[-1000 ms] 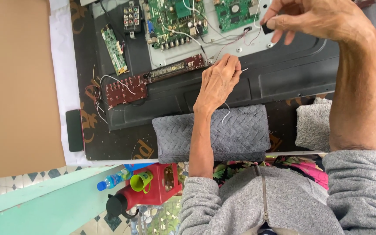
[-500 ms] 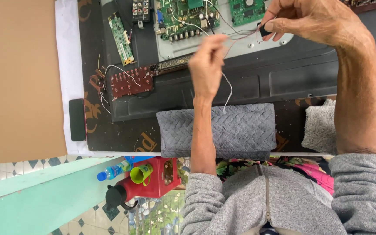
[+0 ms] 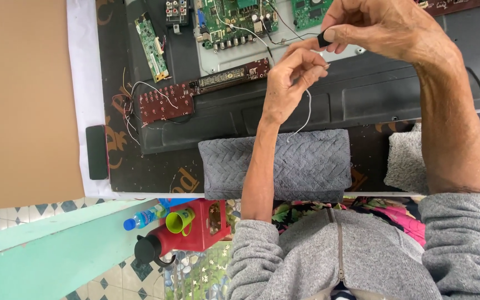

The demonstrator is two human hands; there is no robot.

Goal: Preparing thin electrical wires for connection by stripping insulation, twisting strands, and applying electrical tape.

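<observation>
Up over the opened dark back panel (image 3: 362, 94), the left hand (image 3: 287, 83) has its grip pinched narrow on a thin white wire (image 3: 305, 114), whose free end dangles toward the grey towel (image 3: 284, 166) at the surface's near edge. The right hand (image 3: 384, 28) pinches a small black part (image 3: 323, 39) just beside it, likely held close for joining.

Two bare hands are raised over the work: the left hand (image 3: 290, 83) and the right hand (image 3: 379, 28). Three green circuit boards lie on the dark panel, a large one (image 3: 240, 19), a small one (image 3: 309, 11) and a narrow strip (image 3: 151, 39). One red-brown board (image 3: 165, 103) lies beside them. Two grey towels show, one folded (image 3: 306, 166) and one (image 3: 406, 161) at the right. One blue-capped bottle (image 3: 143, 218) and one green cup (image 3: 179, 220) stand below.
</observation>
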